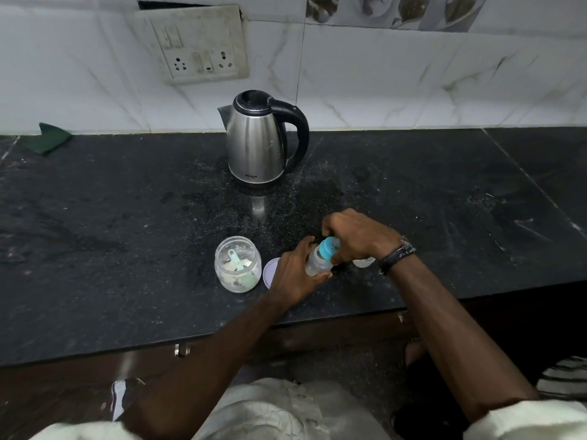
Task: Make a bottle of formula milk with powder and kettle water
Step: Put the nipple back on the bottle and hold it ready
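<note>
A small clear baby bottle (317, 261) stands tilted on the black counter (127, 236). My left hand (293, 274) grips its body. Over its top, my right hand (355, 238) is curled round the blue collar (328, 247); the teat is hidden under the fingers. To the left stands an open clear jar (237, 265) of pale powder with a green scoop (236, 260) inside. The jar's lilac lid (270, 270) lies flat between jar and left hand. A steel kettle (259, 144) with a black handle stands farther back, its lid closed.
A clear bottle cap (363, 262) lies behind my right wrist. A green cloth (50, 137) sits at the back left against the wall. A socket panel (197, 46) is on the tiled wall above the kettle. The counter's front edge runs just below my forearms.
</note>
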The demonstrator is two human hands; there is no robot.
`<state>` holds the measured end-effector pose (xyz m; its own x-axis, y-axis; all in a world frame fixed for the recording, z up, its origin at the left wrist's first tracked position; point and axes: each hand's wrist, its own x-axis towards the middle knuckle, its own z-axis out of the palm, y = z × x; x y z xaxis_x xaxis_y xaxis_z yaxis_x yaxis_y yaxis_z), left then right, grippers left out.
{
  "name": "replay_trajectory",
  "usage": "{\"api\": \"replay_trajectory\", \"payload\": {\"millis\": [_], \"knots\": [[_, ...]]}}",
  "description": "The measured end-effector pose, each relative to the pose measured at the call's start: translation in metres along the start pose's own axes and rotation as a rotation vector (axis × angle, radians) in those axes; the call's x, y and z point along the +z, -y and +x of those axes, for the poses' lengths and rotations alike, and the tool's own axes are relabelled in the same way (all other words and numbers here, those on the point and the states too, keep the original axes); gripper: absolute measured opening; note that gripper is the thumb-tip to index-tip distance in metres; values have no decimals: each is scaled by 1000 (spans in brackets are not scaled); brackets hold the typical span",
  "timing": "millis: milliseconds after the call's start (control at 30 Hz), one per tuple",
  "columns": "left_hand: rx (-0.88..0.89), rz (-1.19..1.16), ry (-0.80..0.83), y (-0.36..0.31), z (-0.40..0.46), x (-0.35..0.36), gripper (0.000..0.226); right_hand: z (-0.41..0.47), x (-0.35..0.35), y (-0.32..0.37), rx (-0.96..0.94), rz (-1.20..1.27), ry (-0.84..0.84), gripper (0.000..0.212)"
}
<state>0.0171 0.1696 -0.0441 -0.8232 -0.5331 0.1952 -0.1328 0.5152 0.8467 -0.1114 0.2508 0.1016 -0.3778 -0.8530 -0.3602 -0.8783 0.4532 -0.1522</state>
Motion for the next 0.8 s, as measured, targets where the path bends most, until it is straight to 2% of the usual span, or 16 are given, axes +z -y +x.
{"api": "replay_trajectory", "payload": {"millis": [200,300,467,667,800], "knots": [[2,-57,-6,-3,0,-2,76,-4,2,14,-96,-129,-105,34],[-11,-73,-14,-4,0,-2,72,-1,7,18,-108,-153,-102,42],[-23,-83,-14,-2,-1,-1,71,0,12,18,-118,-124,-96,36],[-5,-61,-6,-1,0,-1,78,-5,10,21,-28,-95,-121,43],[-26,-33,2,2,1,1,85,-11,15,30,55,-187,-284,48]]}}
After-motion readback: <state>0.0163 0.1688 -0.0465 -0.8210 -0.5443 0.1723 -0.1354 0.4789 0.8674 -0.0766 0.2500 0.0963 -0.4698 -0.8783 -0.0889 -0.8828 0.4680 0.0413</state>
